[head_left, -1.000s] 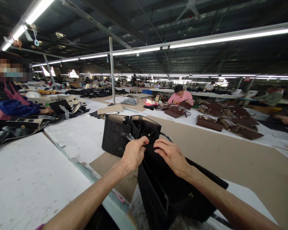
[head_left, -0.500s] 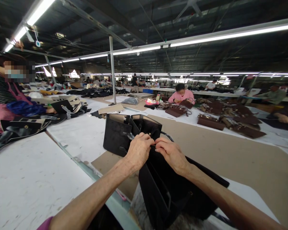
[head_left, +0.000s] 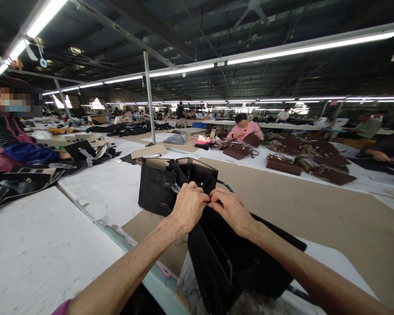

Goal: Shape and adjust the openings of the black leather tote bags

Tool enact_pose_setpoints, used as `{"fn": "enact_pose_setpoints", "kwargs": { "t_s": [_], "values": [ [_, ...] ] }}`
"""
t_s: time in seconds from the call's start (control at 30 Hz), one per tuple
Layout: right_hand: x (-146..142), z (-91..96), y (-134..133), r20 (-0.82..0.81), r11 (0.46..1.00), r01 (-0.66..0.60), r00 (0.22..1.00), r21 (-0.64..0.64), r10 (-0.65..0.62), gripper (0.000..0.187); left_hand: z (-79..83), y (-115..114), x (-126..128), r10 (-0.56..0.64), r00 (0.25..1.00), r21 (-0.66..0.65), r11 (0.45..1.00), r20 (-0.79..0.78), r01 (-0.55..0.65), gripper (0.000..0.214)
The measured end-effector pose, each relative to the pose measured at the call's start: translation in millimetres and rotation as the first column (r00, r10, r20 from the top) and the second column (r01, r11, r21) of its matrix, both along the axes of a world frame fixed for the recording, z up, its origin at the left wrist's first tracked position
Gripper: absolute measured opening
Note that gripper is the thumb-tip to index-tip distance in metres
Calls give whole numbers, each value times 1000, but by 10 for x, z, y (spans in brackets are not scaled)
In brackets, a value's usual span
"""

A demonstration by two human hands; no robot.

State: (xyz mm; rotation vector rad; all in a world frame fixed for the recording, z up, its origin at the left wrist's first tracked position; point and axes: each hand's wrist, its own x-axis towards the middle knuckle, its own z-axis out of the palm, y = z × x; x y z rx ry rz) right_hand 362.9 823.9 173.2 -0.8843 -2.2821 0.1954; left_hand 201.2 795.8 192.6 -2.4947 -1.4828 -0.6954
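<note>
lying beneath hands (head_left: 190, 205): black bag (head_left: 213, 262), edge pinched

Brown bags (head_left: 284, 165), metal post (head_left: 149, 98), lit tubes (head_left: 311, 47) overhead

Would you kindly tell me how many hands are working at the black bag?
2: the left hand and the right hand, close together at the black bag. None appears hidden.

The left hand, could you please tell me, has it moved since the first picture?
Yes: against the metal post, the left hand has shifted slightly right, towards the right hand.
</note>
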Motion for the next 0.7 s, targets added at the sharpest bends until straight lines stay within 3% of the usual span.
{"fn": "enact_pose_setpoints", "kwargs": {
  "t_s": [0.37, 0.47, 0.7],
  "values": [
    [21, 18, -92, 59, 988, 153, 986, 11, -154, 18, 55, 11, 70, 58, 988, 10, 998, -144, -57, 19],
    [13, 28, -76, 64, 987, 163, 985, -10, -162, 22, 56, 37, 102, 79, 984, 10, 997, -160, -78, 17],
    [-3, 23, -55, 64, 987, 162, 985, -17, -161, 11, 69, 62, 128, 126, 983, -55, 989, -133, -134, 18]
  ]
}}
